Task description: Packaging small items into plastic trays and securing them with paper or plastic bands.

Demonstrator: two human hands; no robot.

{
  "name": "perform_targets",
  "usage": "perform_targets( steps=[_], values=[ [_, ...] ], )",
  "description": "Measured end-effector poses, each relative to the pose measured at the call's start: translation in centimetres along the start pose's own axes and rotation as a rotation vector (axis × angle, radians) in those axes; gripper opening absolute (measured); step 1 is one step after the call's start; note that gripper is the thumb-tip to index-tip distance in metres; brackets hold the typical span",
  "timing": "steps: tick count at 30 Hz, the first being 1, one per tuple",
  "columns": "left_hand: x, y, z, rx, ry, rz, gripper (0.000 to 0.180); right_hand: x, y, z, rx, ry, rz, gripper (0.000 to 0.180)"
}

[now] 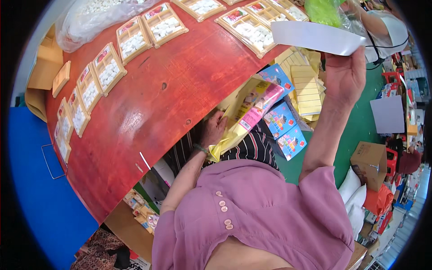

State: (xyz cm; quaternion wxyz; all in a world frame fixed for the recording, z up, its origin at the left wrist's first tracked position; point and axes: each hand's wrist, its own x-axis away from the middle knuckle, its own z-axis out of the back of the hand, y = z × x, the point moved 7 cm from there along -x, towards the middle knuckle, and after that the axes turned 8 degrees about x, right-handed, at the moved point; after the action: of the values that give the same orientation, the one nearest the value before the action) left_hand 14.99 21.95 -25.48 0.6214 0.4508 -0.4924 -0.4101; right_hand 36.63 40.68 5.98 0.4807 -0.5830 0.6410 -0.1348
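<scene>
My left hand (214,130) is at the table's front edge, over my lap. Its fingers are closed on the left side of a yellow and pink printed packet (248,110), which lies slanted over my striped lap; part of the fingers is hidden behind it. My right hand (345,75) is raised at the right, beyond the table edge. Thumb and fingers pinch one end of a long white paper strip (315,37), which stretches leftward over the table corner. Below the strip are blue printed boxes (281,119) and a pile of yellow flat cartons (306,85).
Wooden trays (164,28) with white pieces line the far and left sides of the red table (148,85). A clear bag (96,20) of white pieces stands at the back left. Cardboard boxes (368,164) and white sacks (353,193) sit on the green floor. Another person (382,31) is at the far right.
</scene>
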Motion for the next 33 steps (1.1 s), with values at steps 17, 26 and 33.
perform_targets(
  steps=[17,26,33],
  values=[
    [6.0,5.3,7.3,-0.452,0.343,-0.152,0.037,0.9,-3.0,3.1,0.014,0.201,0.135,0.027],
    [12.7,24.9,6.0,-0.389,-0.168,-0.375,0.029,-0.5,-6.1,2.3,0.128,0.27,0.319,0.028],
    [-1.4,33.5,-0.5,-0.622,0.046,-0.969,0.046,-0.3,-6.9,1.6,0.286,0.297,0.368,0.028]
  ],
)
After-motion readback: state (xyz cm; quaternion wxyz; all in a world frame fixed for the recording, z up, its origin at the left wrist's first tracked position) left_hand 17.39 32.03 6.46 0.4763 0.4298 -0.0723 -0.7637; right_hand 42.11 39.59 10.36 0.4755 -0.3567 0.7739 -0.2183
